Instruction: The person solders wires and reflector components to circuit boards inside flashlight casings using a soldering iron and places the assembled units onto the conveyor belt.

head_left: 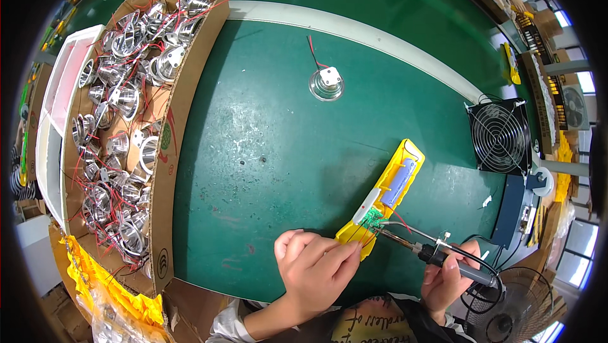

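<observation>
A yellow plastic housing lies tilted on the green table, holding a blue cylindrical battery and a green circuit board. A white strip sits along its left edge. At the housing's lower end my left hand is closed in a pinch; thin wires run from the board toward its fingertips. My right hand grips a soldering iron by its black handle. The iron's tip meets the board area, and a thin metal feed tube runs alongside it.
A cardboard box full of silver reflector cups with red wires stands at left. One reflector cup lies alone on the table. A black fan and a blue-grey device stand at right; another fan is lower right.
</observation>
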Demonstrator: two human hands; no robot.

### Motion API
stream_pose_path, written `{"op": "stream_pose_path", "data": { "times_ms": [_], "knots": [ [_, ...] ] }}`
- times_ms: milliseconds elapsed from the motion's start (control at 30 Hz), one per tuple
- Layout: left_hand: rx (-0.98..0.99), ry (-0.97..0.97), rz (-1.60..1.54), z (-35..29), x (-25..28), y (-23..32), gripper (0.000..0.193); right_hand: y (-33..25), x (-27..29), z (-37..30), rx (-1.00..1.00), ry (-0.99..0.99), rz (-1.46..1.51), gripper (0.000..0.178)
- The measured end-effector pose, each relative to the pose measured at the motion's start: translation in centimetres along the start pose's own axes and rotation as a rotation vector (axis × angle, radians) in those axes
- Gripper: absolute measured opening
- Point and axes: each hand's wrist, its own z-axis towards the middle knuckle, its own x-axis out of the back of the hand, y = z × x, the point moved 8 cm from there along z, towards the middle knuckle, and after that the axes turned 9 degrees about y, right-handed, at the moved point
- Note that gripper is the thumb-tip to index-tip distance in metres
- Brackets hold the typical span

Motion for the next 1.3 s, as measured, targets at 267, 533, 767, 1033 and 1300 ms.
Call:
{"op": "stream_pose_path", "data": {
  "times_ms": [267,533,767,1033,1300],
  "knots": [
    [0.015,-0.025,0.019,-0.29,-0.19,-0.18,0.013,0.05,0.02,0.01,-0.009,0.001,0.005,0.033],
    [0.001,0.006,0.016,0.00,-0.07,-0.07,0.016,-0.05,-0.04,0.06,0.000,0.001,0.001,0.032],
    [-0.005,0.015,0.014,0.03,-0.06,0.12,0.016,0.01,0.13,0.01,0.002,-0.010,0.036,0.032],
    [0.007,0.018,0.024,0.02,-0.11,0.12,0.014,-0.17,-0.51,0.01,0.047,-0.027,-0.006,0.025],
    [0.019,0.017,0.027,0.00,-0.14,0.06,0.014,-0.49,-0.55,-0.02,0.056,-0.038,-0.011,0.024]
  ]
}}
